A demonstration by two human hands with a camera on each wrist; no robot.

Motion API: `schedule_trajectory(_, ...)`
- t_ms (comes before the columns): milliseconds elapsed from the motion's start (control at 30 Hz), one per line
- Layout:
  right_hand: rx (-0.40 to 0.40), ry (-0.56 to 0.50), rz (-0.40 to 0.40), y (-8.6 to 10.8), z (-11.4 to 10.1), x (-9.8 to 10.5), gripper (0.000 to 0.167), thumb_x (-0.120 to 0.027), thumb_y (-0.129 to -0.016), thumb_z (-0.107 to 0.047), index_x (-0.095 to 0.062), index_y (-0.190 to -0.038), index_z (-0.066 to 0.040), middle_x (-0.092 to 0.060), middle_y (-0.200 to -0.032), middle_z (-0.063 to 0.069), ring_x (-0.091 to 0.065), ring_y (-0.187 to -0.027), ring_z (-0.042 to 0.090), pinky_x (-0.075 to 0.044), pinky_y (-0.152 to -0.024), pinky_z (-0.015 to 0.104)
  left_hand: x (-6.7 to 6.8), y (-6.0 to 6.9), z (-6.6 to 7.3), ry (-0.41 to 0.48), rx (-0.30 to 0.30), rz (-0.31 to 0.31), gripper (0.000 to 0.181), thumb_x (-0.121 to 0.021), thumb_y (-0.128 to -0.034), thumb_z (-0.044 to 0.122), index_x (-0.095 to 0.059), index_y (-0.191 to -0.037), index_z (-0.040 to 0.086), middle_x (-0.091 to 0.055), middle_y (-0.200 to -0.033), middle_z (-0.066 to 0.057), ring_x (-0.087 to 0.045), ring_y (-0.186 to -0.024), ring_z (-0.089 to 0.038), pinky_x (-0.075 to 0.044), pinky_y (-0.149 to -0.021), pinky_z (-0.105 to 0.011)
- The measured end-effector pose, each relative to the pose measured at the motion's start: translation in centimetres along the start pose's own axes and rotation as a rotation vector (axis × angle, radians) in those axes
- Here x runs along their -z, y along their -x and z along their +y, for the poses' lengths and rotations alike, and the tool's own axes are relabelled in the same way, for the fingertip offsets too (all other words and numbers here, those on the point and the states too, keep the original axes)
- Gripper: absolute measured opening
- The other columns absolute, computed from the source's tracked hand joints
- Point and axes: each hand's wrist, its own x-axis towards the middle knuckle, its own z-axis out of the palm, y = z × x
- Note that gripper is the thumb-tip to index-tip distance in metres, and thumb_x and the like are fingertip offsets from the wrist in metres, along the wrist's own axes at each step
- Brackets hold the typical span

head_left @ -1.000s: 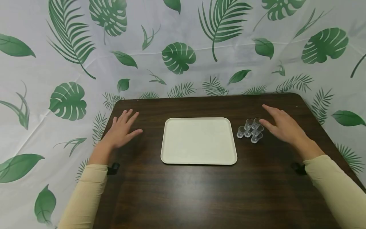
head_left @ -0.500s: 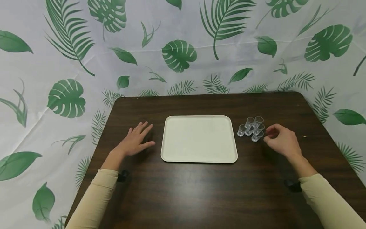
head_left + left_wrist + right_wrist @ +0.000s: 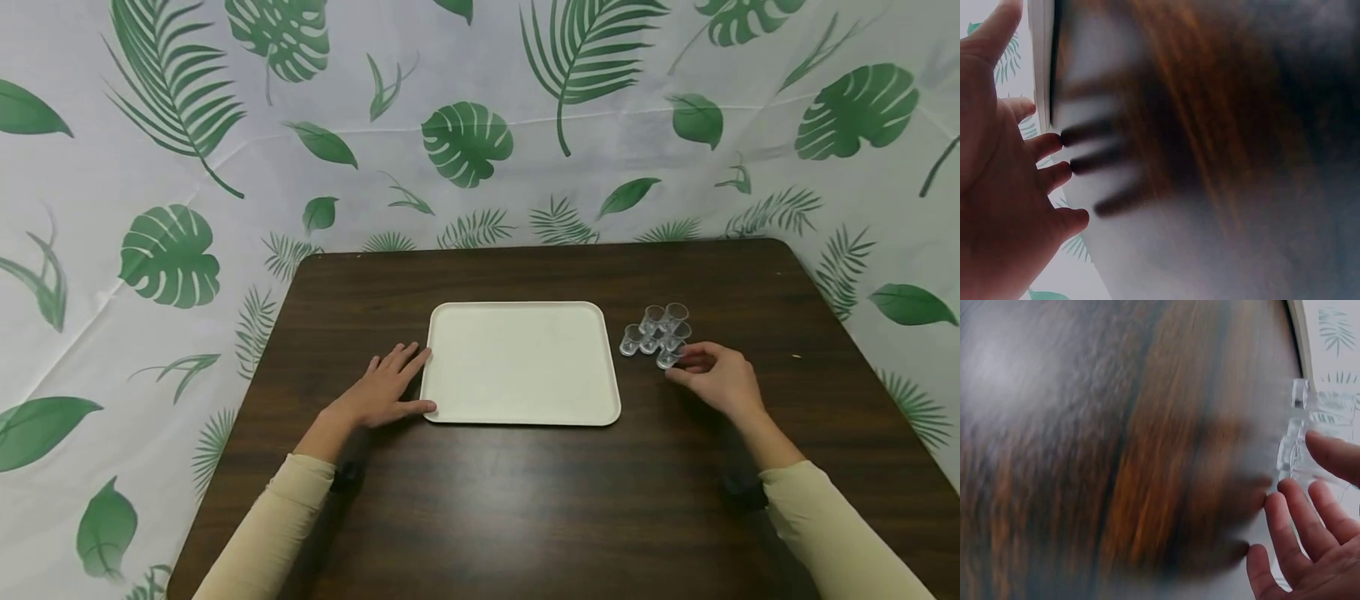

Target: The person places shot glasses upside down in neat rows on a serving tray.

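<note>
A cream rectangular tray (image 3: 525, 362) lies flat on the table. My left hand (image 3: 378, 394) is spread at its left edge, with the thumb and index finger reaching the rim; the left wrist view shows the fingers (image 3: 1054, 178) straight and holding nothing. To the right of the tray stands a tight cluster of small clear shot glasses (image 3: 652, 319). My right hand (image 3: 718, 379) is at the nearest shot glass (image 3: 667, 357), pinching it between thumb and fingertips. In the right wrist view this glass lies between the thumb (image 3: 1335, 453) and the fingers, partly hidden.
The dark wooden table (image 3: 495, 508) has a rounded far edge. Behind it and to the sides hangs a white cloth (image 3: 360, 192) printed with green leaves. A tiny light speck (image 3: 797, 357) lies on the table to the right of my right hand.
My left hand has moved right and come down to the tray's left edge. My right hand has lowered, curled its fingers and moved left onto the nearest shot glass. The tray stays put.
</note>
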Motion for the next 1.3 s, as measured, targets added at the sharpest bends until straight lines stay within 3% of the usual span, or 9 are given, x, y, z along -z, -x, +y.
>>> schedule_trajectory(333,-0.028,0.003,0.085,0.1,0.1,-1.3,0.047,-0.081,-0.081,-0.038,-0.069,-0.109,-0.002,-0.072,-0.098,0.020,-0.069,-0.083,0.028,-0.045,-0.070,0.036,-0.6,0.6,0.0,0.001,0.017,0.022,0.097,-0.058,-0.0867,0.067,-0.017,-0.159,0.017,-0.016,-0.162,-0.016,-0.009,-0.148,-0.037,-0.012,-0.110,-0.067)
schedule_trajectory(700,-0.028,0.002,0.160,0.9,0.2,-2.6,0.045,-0.079,-0.083,-0.038,-0.071,-0.111,-0.003,-0.072,-0.099,0.018,-0.064,-0.077,0.019,-0.043,-0.066,0.032,-0.7,1.4,0.2,-0.014,0.005,0.031,0.100,-0.062,-0.0854,0.065,-0.018,-0.159,0.014,-0.017,-0.161,-0.019,-0.011,-0.147,-0.039,-0.012,-0.109,-0.067)
schedule_trajectory(933,-0.021,-0.001,0.173,1.2,0.2,-2.7,0.043,-0.079,-0.084,-0.037,-0.072,-0.112,-0.005,-0.072,-0.096,0.017,-0.056,-0.071,0.002,-0.041,-0.065,0.029,-1.0,1.6,0.4,-0.039,-0.007,0.039,0.098,-0.062,-0.0867,0.064,-0.019,-0.158,0.011,-0.018,-0.160,-0.022,-0.013,-0.146,-0.042,-0.015,-0.109,-0.068)
schedule_trajectory(1133,-0.016,-0.056,0.179,1.6,0.3,-2.6,0.041,-0.079,-0.084,-0.033,-0.071,-0.112,-0.004,-0.073,-0.097,0.018,-0.049,-0.068,-0.015,-0.041,-0.066,0.018,-0.9,1.7,0.6,-0.016,-0.009,0.035,0.099,-0.062,-0.0865,0.064,-0.020,-0.158,0.010,-0.017,-0.160,-0.022,-0.011,-0.147,-0.042,-0.015,-0.108,-0.068)
schedule_trajectory(1300,-0.010,-0.118,0.169,2.1,-0.1,-2.2,0.042,-0.078,-0.085,-0.032,-0.069,-0.113,-0.001,-0.071,-0.103,0.021,-0.049,-0.071,-0.019,-0.042,-0.067,0.011,-1.0,1.7,0.6,-0.014,0.003,0.035,0.099,-0.062,-0.0859,0.064,-0.019,-0.158,0.011,-0.017,-0.160,-0.021,-0.011,-0.147,-0.041,-0.016,-0.108,-0.068)
